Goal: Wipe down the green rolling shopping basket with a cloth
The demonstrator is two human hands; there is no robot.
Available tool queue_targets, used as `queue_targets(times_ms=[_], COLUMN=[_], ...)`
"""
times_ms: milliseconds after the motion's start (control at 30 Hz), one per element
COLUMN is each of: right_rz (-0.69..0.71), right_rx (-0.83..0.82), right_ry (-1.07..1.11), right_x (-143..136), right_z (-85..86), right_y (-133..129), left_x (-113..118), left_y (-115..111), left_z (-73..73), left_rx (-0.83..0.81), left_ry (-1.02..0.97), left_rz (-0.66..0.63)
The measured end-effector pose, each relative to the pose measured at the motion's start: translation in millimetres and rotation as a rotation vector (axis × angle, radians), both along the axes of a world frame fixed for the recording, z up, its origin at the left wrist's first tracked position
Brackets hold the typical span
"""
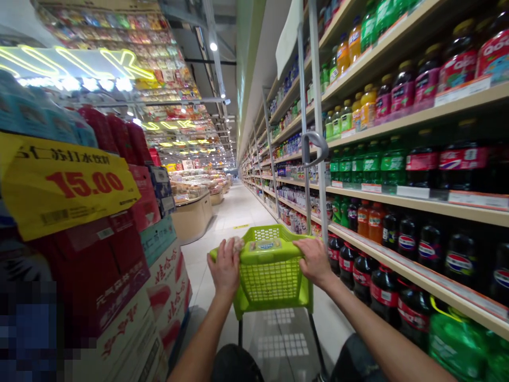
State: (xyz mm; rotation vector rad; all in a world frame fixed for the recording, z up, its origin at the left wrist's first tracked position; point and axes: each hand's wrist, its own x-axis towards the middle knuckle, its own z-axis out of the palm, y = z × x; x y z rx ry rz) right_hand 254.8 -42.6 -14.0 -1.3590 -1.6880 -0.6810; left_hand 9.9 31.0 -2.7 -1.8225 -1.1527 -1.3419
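Observation:
A lime-green shopping cart [270, 284] stands right in front of me, with dark legs beneath its grid-walled basket. My left hand [225, 268] is closed over the left end of its handle [264, 255]. Close to those fingers is a small whitish thing [238, 244], too small to make out. At the handle's right end, my right hand [316, 260] grips with its fingers curled over the bar. A label sits in the middle of the handle, between both hands. Little of the basket's inside shows.
Shelves of bottled drinks [397, 164] line the right side, with a metal ladder [314, 143] against them. Stacked drink cartons [167, 297] under a yellow price sign [71, 183] crowd the left. A tiled aisle [238, 204] runs ahead past rounded display bins [193, 215].

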Motion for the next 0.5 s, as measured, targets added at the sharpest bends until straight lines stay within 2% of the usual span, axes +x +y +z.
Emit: queue_targets(times_ms=[67,200,267,333,400,500], right_rz=[-0.001,0.005,0.008,0.003,-0.001,0.003], right_rx=[0.010,0.010,0.000,-0.006,-0.012,-0.020], right_ry=[0.020,0.023,0.010,0.004,0.010,0.042], right_x=[-2.2,-2.0,0.8,3.4,4.3,2.0], right_z=[-0.5,-0.3,0.4,1.0,1.2,0.8], right_y=[0.4,-0.5,-1.8,-3.3,-4.3,-3.9], left_x=[-2.4,39.6,51.8,41.5,13.0,-27.5], left_y=[-0.8,-21.8,-28.0,-24.5,-13.8,1.3], left_z=[-1.9,-0.7,1.9,2.8,0.8,-3.6], left_rx=[0.007,0.001,0.008,0.000,-0.028,-0.052], left_ry=[-0.019,0.107,0.152,0.173,0.136,-0.135], left_rz=[0.015,-0.156,-0.221,-0.236,-0.183,0.027])
